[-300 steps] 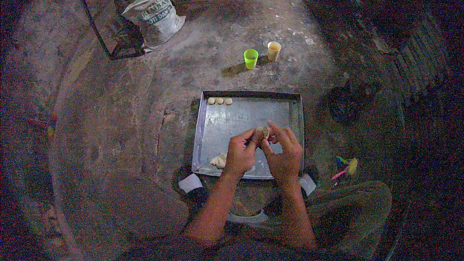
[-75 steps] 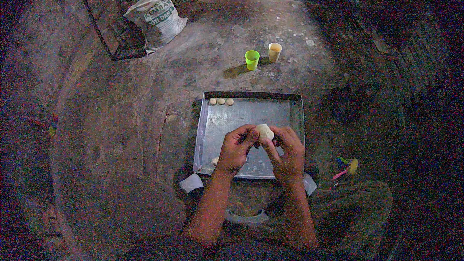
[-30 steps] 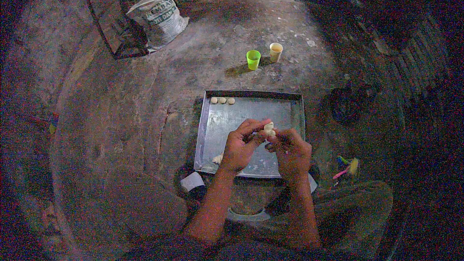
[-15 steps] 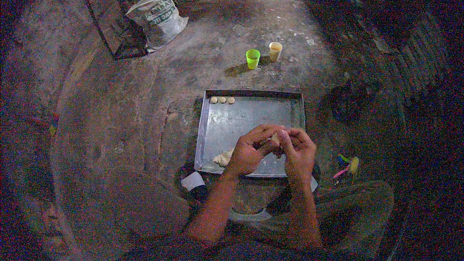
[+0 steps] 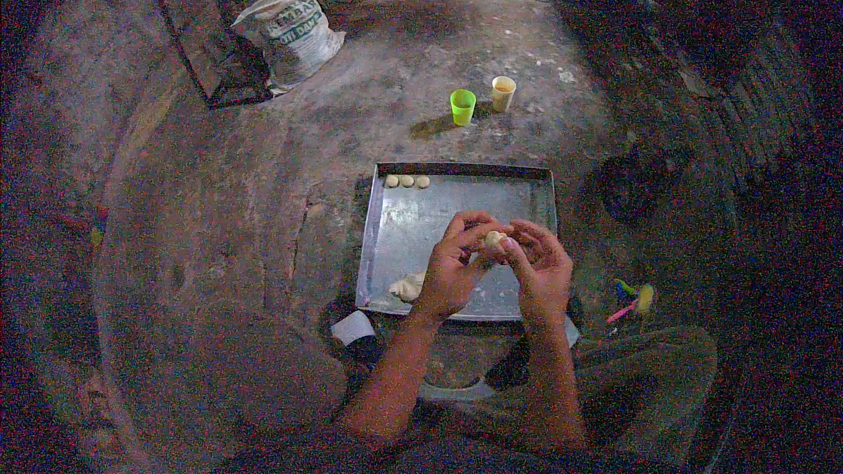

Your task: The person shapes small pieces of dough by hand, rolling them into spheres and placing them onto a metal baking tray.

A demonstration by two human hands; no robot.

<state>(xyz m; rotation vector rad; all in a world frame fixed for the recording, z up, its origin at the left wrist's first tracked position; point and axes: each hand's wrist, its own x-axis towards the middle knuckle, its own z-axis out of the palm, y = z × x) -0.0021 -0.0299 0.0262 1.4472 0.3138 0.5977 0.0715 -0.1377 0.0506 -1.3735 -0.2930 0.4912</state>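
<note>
A small pale piece of dough [image 5: 494, 240] is pinched between my two hands above a rectangular metal tray [image 5: 373, 237]. My left hand [image 5: 455, 268] holds it from the left with curled fingers. From the right, my right hand [image 5: 542, 276] grips it between thumb and fingers. Three small round dough balls [image 5: 407, 182] sit in a row in the tray's far left corner. A larger, uneven lump of dough [image 5: 406, 287] lies in the near left part of the tray, partly hidden by my left hand.
Beyond the tray, a green cup [image 5: 463, 107] and a cream cup [image 5: 503, 94] stand on the rough floor. A white woven sack [image 5: 299, 31] leans by a dark frame [image 5: 195, 39] at the back left. Small pink and yellow items [image 5: 634, 304] lie to the right.
My fingers have shifted around the dough, and more of the piece now shows between them. The dough balls and the larger lump have stayed in place in the tray.
</note>
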